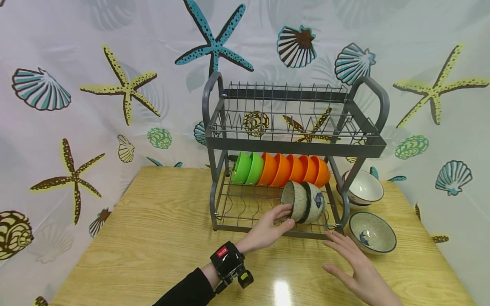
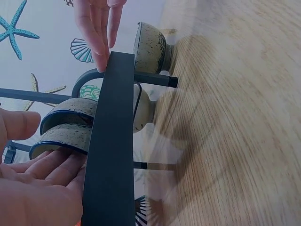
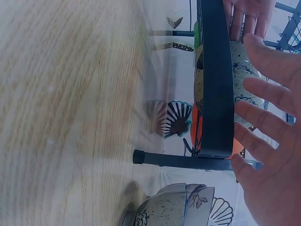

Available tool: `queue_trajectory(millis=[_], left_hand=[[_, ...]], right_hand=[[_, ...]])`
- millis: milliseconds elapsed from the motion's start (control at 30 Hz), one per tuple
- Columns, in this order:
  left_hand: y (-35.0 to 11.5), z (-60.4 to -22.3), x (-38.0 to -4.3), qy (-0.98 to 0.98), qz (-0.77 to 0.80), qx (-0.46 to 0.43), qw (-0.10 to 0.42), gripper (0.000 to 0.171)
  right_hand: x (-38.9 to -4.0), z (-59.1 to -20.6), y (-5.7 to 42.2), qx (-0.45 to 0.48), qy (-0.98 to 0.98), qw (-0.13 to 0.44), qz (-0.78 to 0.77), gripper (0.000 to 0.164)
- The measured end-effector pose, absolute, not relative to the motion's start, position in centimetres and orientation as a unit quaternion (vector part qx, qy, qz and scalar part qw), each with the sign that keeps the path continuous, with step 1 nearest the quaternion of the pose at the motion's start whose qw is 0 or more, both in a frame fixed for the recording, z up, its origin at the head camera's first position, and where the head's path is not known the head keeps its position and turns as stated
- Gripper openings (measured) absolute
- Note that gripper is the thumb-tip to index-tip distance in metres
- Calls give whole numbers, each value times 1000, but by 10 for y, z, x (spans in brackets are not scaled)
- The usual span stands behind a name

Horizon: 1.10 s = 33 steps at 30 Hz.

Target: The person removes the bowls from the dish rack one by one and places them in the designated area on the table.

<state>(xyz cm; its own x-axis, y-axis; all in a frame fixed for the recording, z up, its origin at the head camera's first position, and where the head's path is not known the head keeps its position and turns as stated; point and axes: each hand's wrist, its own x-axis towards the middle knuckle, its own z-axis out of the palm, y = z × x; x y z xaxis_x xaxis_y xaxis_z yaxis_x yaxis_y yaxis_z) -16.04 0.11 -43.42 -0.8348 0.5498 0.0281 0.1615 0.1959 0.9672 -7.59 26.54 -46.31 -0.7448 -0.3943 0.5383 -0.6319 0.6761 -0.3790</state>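
On the lower tier of a grey two-tier dish rack, two speckled ceramic bowls stand on edge, one against the other. The left speckled bowl has its opening toward my left hand. The right one, a fish-patterned bowl, leans close behind it. In the left wrist view, the extended fingers of that hand touch the near bowl's inside, and the thumb stands apart from both bowls. My right hand hovers by the rack's front right corner, fingers spread, holding nothing.
Green bowls and orange bowls line the lower tier's back row. Right of the rack, a fish-patterned bowl sits on the wooden table, with stacked white bowls behind. The rack's upper tier overhangs the lower one.
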Motion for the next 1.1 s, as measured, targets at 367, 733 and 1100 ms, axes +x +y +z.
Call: queue_trajectory(millis=[367, 733, 1100], left_hand=[[13, -435, -166, 741, 624, 208, 140, 49], [23, -438, -170, 759, 612, 194, 108, 48], [26, -439, -171, 758, 616, 193, 92, 43]], right_hand=[[-76, -462, 264, 291, -890, 208, 284, 61], [-76, -461, 264, 286, -892, 203, 283, 60], [-76, -461, 265, 284, -893, 201, 284, 60]])
